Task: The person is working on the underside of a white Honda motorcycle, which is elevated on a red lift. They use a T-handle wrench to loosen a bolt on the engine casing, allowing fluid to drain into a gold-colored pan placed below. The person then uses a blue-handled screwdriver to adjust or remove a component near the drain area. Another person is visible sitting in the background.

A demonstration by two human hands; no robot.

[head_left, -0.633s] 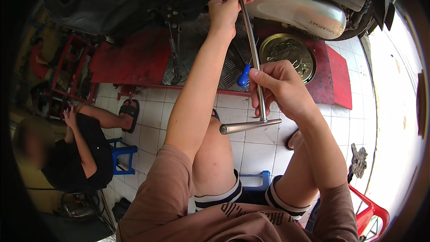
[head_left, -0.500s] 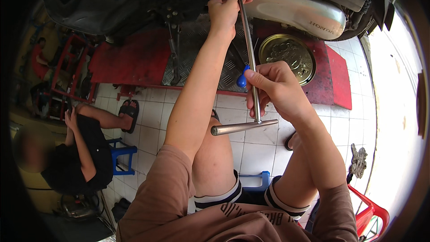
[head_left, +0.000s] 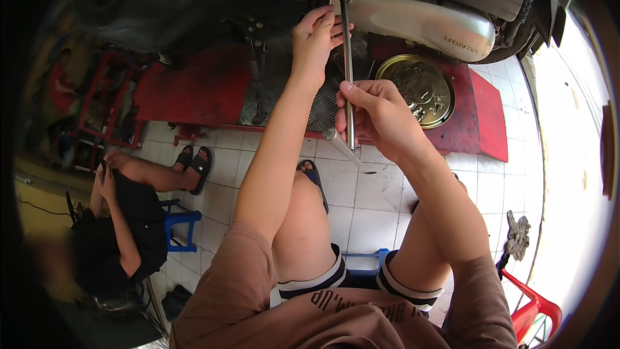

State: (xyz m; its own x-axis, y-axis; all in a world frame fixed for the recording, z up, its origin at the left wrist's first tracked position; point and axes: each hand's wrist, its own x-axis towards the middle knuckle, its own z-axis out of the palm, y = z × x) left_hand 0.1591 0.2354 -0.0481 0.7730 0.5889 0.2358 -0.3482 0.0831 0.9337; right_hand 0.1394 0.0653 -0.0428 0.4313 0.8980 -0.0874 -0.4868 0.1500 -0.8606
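Observation:
A long metal T-handle wrench [head_left: 347, 58] stands almost straight up the picture, its upper end at the underside of a motorbike [head_left: 413, 22] with a silvery cover. My right hand [head_left: 381, 113] grips the lower shaft between thumb and fingers, just above the crossbar. That crossbar is blurred and slants down to the right. Higher up, my left hand [head_left: 314, 45] has its fingers loosely round the shaft, some passing behind it. What the wrench's tip meets is hidden in the dark underside.
A round gold tray [head_left: 451, 94] with small metal parts lies on the red lift platform [head_left: 194, 94]. To the left, another person [head_left: 129, 220] sits on a blue stool [head_left: 184, 223]. A red chair [head_left: 533, 304] and a grey rag [head_left: 517, 236] are at the right.
The crossbar has turned from nearly level to a steep slant. Both hands have shifted slightly left, the left lower and the right higher. A blue handle behind the shaft is now hidden.

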